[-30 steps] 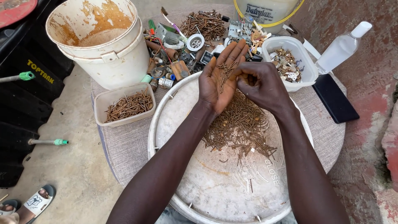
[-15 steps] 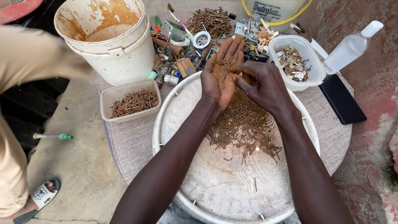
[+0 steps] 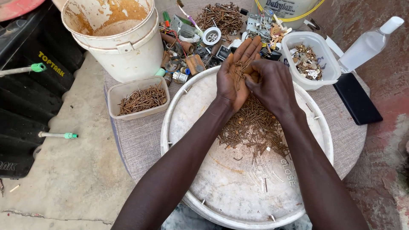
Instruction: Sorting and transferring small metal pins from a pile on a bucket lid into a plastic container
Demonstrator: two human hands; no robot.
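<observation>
Buckets, tubs and scrap hardware crowd the white lid. Left hand, palm open, cradles rusty nails lying mostly along its fingers; right hand pinches among them.

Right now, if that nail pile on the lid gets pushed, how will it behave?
The nails look thin and loose, so they would likely scatter rather than slide together. Probably light singly and apt to roll. The lid has a raised rim, which should contain them.

Rusty nails heaped on round white lid, some in palm
</observation>
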